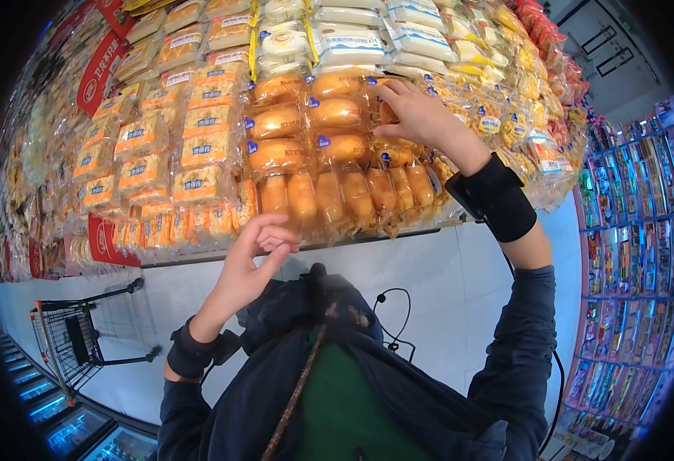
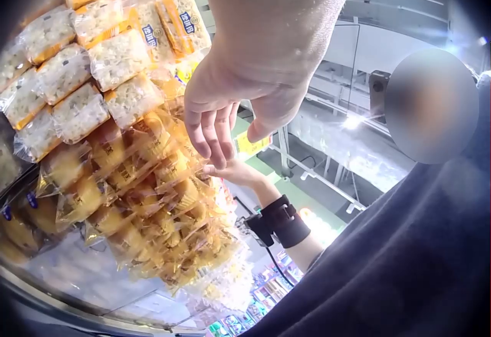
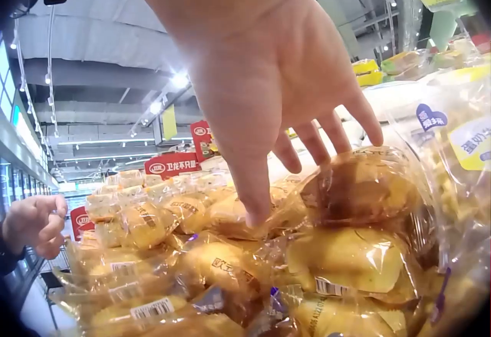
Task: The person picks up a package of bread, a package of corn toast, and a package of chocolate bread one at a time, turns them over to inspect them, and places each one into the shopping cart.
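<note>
My right hand (image 1: 421, 115) reaches over the right end of the rows of wrapped golden bread rolls (image 1: 342, 147). In the right wrist view its fingers are spread, with the thumb (image 3: 255, 199) down at one roll and the fingertips at the top of another wrapped roll (image 3: 364, 187). Nothing is gripped between them. My left hand (image 1: 256, 253) hangs in front of the display's near edge, holding nothing. Its fingers (image 2: 211, 134) are loosely bent, close by the rolls stood on end (image 1: 302, 200) along the front.
Orange-labelled wrapped cakes (image 1: 202, 123) lie left of the rolls, white packets (image 1: 352, 46) behind them. Small yellow packets (image 1: 490, 119) are on the right. A shopping cart (image 1: 83, 338) stands on the floor at left; tall goods shelves (image 1: 632, 253) rise at right.
</note>
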`<act>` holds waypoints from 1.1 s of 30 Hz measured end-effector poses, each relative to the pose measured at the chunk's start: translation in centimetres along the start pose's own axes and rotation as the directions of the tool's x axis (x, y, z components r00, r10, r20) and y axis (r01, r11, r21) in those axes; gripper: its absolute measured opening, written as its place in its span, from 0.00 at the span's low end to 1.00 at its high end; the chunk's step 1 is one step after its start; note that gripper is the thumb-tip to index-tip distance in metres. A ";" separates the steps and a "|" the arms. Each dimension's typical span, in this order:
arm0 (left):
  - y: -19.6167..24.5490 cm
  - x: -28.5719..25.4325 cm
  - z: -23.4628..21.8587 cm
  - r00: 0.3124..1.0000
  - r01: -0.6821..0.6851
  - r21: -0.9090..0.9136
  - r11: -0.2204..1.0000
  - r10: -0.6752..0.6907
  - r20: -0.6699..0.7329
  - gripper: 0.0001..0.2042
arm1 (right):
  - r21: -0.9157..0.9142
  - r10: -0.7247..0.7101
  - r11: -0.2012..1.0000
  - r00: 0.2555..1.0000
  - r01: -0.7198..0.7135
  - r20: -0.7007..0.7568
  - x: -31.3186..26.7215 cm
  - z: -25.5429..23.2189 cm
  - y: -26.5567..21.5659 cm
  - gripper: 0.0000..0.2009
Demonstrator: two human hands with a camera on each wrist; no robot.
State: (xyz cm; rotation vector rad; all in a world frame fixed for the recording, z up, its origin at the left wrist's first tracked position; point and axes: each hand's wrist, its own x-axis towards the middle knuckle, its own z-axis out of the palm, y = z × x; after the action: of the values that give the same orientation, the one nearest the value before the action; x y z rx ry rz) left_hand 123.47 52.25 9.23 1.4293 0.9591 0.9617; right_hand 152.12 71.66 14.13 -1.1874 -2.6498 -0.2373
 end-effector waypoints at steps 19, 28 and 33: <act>0.0 0.0 0.5 0.998 0.012 -0.005 1.000 -0.013 -0.054 0.17 | 0.361 0.218 0.931 0.884 -0.061 -0.413 -3.4 -10.5 -2.2 0.16; 0.3 1.6 2.2 0.997 -0.060 0.060 0.996 0.057 0.060 0.15 | 0.672 0.328 0.739 0.894 -0.041 -0.306 -13.9 -2.0 -11.5 0.16; 0.3 2.9 3.5 0.992 -0.037 0.044 0.998 0.031 0.120 0.15 | 0.791 0.484 0.598 0.844 -0.128 -0.229 -15.4 1.2 -13.4 0.15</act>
State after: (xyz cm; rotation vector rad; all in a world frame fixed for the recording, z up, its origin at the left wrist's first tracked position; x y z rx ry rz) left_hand 127.72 53.83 9.47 1.5286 0.8754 0.8734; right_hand 151.82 52.11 8.11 -1.0914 -1.7631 0.5736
